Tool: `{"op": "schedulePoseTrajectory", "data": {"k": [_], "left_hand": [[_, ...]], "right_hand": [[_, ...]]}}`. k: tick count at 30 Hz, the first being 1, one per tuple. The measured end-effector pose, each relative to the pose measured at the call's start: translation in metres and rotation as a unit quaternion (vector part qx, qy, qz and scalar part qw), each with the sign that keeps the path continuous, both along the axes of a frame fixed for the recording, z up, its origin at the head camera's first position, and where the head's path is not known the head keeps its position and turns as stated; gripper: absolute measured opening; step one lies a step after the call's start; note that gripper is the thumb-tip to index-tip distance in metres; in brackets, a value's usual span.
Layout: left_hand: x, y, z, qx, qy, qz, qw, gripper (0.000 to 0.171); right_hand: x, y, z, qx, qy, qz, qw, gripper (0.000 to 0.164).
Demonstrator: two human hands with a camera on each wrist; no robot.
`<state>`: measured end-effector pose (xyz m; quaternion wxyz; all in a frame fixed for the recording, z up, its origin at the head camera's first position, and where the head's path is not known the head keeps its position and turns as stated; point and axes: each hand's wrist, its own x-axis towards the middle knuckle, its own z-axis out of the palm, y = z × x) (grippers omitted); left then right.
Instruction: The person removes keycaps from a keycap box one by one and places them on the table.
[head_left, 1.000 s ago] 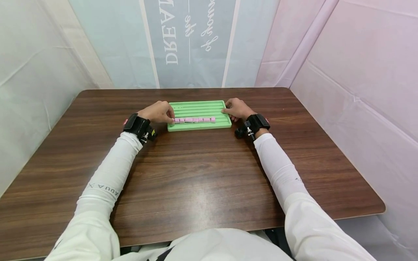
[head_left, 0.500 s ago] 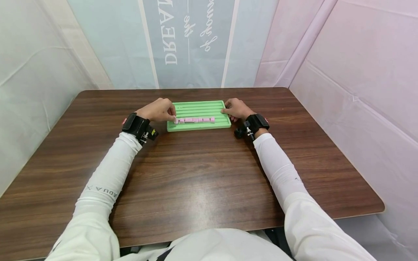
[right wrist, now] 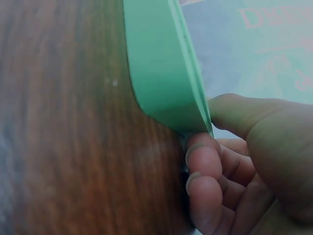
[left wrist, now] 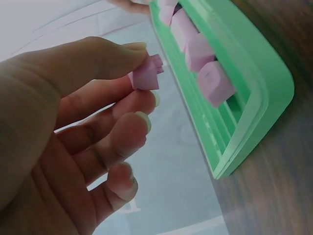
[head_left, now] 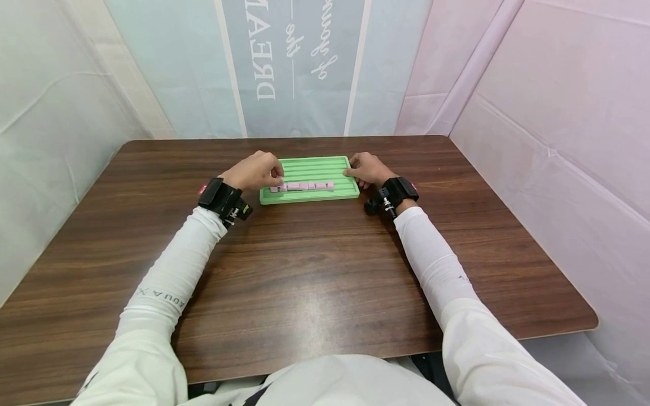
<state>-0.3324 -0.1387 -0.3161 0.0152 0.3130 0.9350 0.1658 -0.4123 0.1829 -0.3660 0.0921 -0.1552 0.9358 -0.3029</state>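
A green ridged tray (head_left: pixel 315 169) lies on the table, with a row of several pink keycaps (head_left: pixel 307 186) along its near groove. My left hand (head_left: pixel 255 171) is above the tray's left end. Between thumb and forefinger it pinches one pink keycap (left wrist: pixel 145 76), whose stem shows in the left wrist view; the other fingers are loosely bent. The tray's right side is gripped by my right hand (head_left: pixel 372 169), thumb at the rim and fingertips (right wrist: pixel 204 161) against the outside. In the head view the pinched keycap is hard to make out.
The brown wooden table (head_left: pixel 304 270) extends around the tray. A pale printed curtain (head_left: pixel 304 67) hangs behind it, and white fabric walls (head_left: pixel 569 141) stand at the sides. Both wrists wear black camera bands (head_left: pixel 220 198).
My left hand has moved right and slightly up from the tray's left edge, over the left end of the keycap row. My right hand stays at the tray's right side.
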Motion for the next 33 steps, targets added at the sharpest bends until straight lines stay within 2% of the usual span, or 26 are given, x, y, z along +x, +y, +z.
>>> {"op": "schedulePoseTrajectory", "data": {"k": [9,13,20,26,33], "left_hand": [[0.000,0.017,-0.009,-0.003,0.029,-0.028,0.9992,0.014],[0.001,0.023,-0.010,-0.005,0.034,-0.032,0.9989,0.013],[0.001,0.034,-0.013,-0.001,0.050,-0.065,0.9967,0.013],[0.001,0.041,-0.016,0.003,0.066,-0.077,0.9949,0.014],[0.001,0.054,-0.018,0.008,0.068,-0.091,0.9935,0.014]], "right_hand": [[0.002,0.002,-0.001,-0.007,-0.002,0.003,1.000,0.050],[0.002,0.002,0.001,-0.007,0.004,0.004,1.000,0.049],[0.001,0.003,0.002,-0.008,0.003,0.003,1.000,0.049],[0.000,0.003,0.000,-0.009,0.004,0.005,1.000,0.048],[0.000,0.001,-0.001,0.001,0.009,0.004,1.000,0.049]]}}
